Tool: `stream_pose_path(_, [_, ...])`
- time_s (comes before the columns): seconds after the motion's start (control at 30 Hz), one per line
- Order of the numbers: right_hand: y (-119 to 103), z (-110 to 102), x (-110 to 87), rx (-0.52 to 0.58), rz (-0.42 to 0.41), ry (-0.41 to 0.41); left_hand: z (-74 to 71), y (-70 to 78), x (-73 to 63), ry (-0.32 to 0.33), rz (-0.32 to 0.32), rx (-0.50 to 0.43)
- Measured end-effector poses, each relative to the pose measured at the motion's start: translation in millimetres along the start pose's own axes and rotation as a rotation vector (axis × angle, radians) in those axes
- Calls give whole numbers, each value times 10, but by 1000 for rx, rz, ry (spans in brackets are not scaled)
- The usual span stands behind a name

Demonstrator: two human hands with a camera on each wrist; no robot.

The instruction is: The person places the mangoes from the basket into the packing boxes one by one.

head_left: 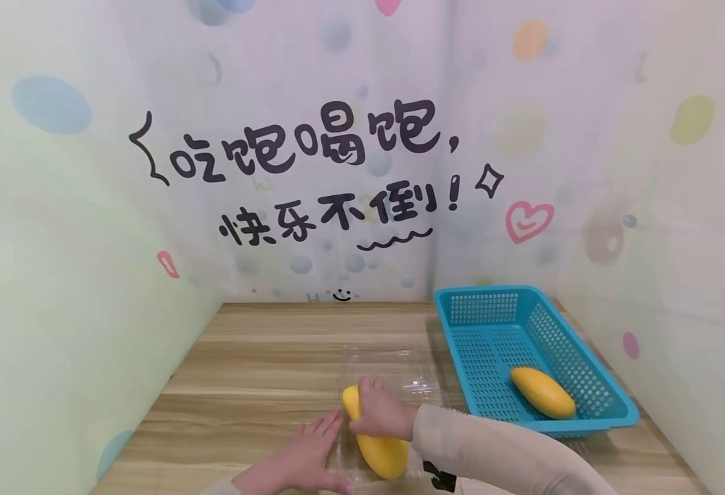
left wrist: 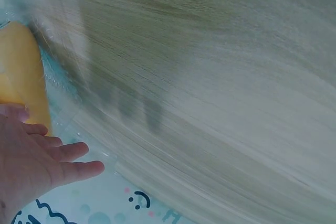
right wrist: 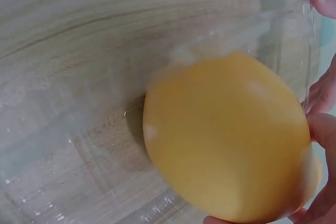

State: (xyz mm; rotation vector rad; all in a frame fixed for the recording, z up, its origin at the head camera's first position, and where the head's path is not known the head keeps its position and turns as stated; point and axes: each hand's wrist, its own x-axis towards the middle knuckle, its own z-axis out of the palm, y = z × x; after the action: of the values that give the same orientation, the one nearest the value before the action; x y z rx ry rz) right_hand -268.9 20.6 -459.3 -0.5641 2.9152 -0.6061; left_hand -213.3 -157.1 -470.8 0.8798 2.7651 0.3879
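Note:
My right hand (head_left: 386,411) grips a yellow mango (head_left: 382,456) from above, the thumb on its near-left side and the fingers over the far side. The mango lies tilted in or just over the near half of a clear plastic clamshell box (head_left: 393,359), whose other half is folded back flat. To the left, my left hand (head_left: 308,456) rests at the box's edge with fingers spread and fairly straight. In the right wrist view the mango (right wrist: 226,140) fills the middle, and left-hand fingers touch the clear rim. Whether the mango touches the box bottom is hard to tell.
A blue perforated plastic basket (head_left: 483,364) stands at the right of the wood-grain table (head_left: 263,357), with another mango (head_left: 543,393) in it. Printed cloth walls (head_left: 338,62) enclose the table at the back and both sides.

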Motion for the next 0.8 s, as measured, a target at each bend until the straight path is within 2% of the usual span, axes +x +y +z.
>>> stream_pose_path(0.2, [-7, 28, -31, 27, 43, -52, 4, -18, -4, 9, 1, 6])
stream_pose_path(0.43, [1, 88, -72, 13, 36, -10, 6, -15, -15, 30, 12, 17])
stream_pose_path(0.8, [67, 184, -66, -37, 65, -45, 3, -3, -10, 30, 4, 23])
